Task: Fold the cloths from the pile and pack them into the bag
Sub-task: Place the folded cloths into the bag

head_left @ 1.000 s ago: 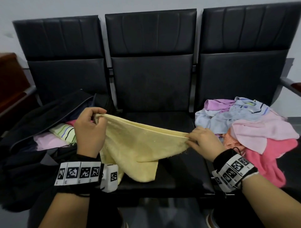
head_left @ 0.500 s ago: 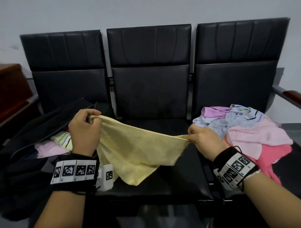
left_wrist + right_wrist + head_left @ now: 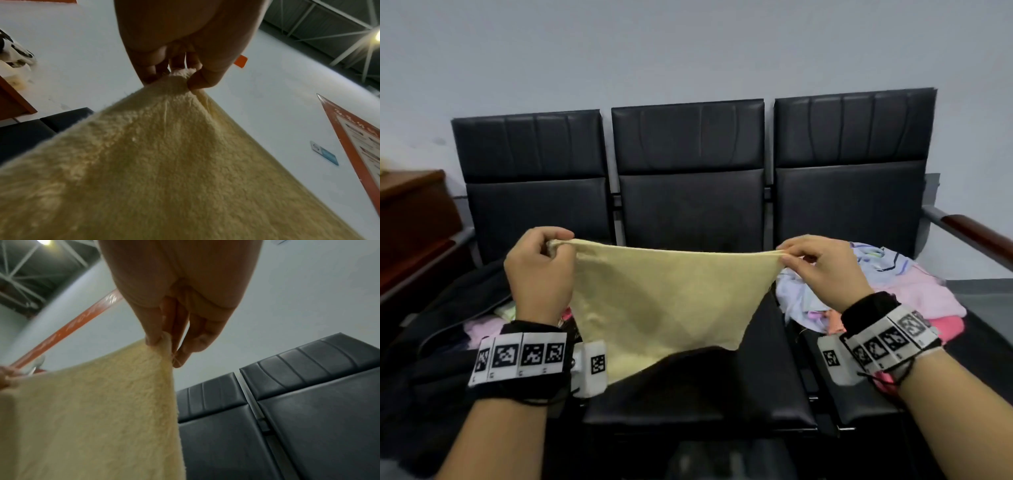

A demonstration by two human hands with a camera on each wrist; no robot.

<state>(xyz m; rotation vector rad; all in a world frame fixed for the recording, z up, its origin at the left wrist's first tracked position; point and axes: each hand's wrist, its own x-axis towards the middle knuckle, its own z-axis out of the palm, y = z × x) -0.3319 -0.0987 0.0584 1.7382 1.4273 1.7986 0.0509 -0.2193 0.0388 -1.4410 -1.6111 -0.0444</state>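
Two corners pinched — left hand (image 3: 538,270) and right hand (image 3: 822,270) stretching yellow cloth (image 3: 664,301) taut above middle seat (image 3: 767,377), between bag (image 3: 441,329) and pile (image 3: 914,291). Probably soft, light, floppy terry — best gripped right at corners.

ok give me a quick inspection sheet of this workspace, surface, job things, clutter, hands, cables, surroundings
surface: row of three black padded seats; the middle seat is bare apart from the cloth hanging over it.
job's things: yellow cloth held up and stretched by two corners; pile of cloths in pink and pale blue on the right seat; open black bag on the left seat with pink and striped cloths inside.
clutter: nothing seen.
grippers: left hand pinches the cloth's left corner; right hand pinches its right corner.
cables: nothing seen.
surroundings: plain pale wall behind; brown wooden furniture at far left; wooden armrest at right.
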